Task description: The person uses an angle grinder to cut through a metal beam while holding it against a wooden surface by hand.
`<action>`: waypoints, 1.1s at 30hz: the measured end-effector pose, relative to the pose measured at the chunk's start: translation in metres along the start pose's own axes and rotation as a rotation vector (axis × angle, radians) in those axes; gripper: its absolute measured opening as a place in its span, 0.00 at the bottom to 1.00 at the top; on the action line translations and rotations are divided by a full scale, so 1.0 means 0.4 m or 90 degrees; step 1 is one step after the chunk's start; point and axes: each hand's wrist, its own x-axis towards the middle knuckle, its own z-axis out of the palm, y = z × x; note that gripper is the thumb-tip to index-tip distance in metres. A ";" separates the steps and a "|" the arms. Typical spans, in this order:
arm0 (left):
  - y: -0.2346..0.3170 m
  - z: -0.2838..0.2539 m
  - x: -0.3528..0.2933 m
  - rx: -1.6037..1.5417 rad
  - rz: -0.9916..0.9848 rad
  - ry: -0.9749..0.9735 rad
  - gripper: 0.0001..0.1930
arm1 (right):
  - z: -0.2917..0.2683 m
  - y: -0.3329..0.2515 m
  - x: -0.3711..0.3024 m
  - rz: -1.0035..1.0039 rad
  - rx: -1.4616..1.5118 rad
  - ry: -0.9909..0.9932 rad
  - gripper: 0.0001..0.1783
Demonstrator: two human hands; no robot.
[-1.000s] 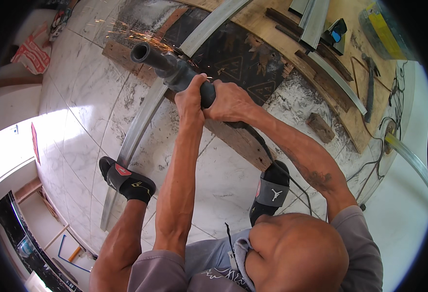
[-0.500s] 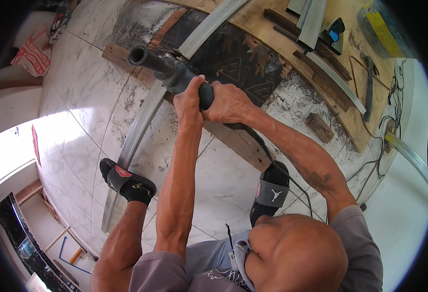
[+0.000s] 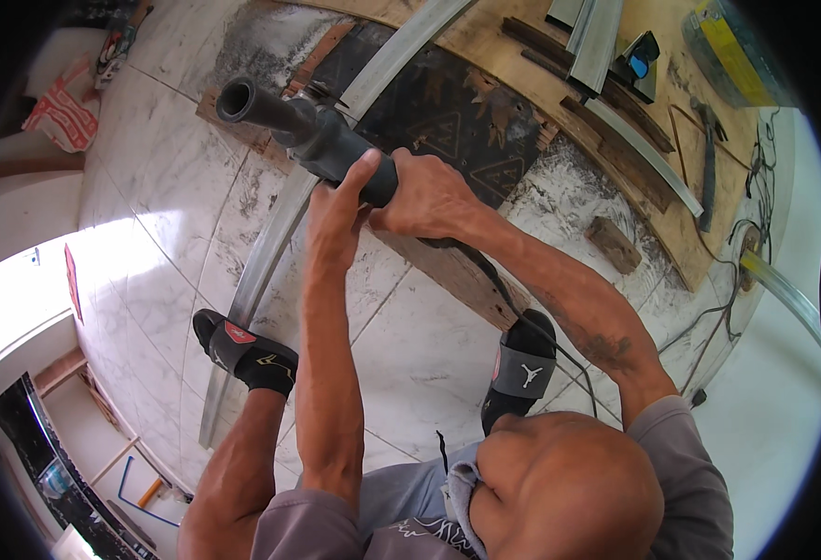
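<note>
Both of my hands are wrapped round the dark body of an angle grinder (image 3: 331,140), whose side handle juts toward the upper left. My left hand (image 3: 340,210) grips the body from the near side, thumb along its top. Behind it, my right hand (image 3: 429,194) closes round the rear end, where a black cord (image 3: 490,275) trails off. The thin edge of the grinder's disc shows beside its head, over a long grey metal profile (image 3: 275,229). My left foot (image 3: 245,350) presses on that profile. A wooden board (image 3: 452,280) runs crosswise beneath it; whether disc and metal touch, I cannot tell.
A black-faced panel (image 3: 429,112) lies beyond the grinder. At the right, a plywood sheet (image 3: 681,201) bears metal profiles (image 3: 602,42), a hammer (image 3: 707,168) and sunglasses (image 3: 644,56). A wood block (image 3: 613,245) sits on the tiles. My right foot (image 3: 522,369) is by the board's end.
The grinder has shifted left along with my hands, its side handle swinging further to the left. My left hand has moved left and slightly down. Both feet stay in place.
</note>
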 end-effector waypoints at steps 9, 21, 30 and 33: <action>-0.126 -0.312 0.041 0.928 0.367 0.286 0.37 | 0.009 -0.012 -0.010 -0.050 -0.016 0.046 0.33; -0.047 -0.425 0.167 0.977 0.216 0.058 0.23 | -0.009 -0.030 -0.026 -0.035 -0.033 -0.008 0.37; 0.035 -0.460 0.227 0.893 0.092 -0.121 0.18 | -0.001 -0.032 0.002 -0.033 -0.031 0.007 0.35; 0.047 -0.470 0.246 0.899 0.020 -0.141 0.19 | 0.013 -0.030 0.023 -0.033 -0.039 0.015 0.35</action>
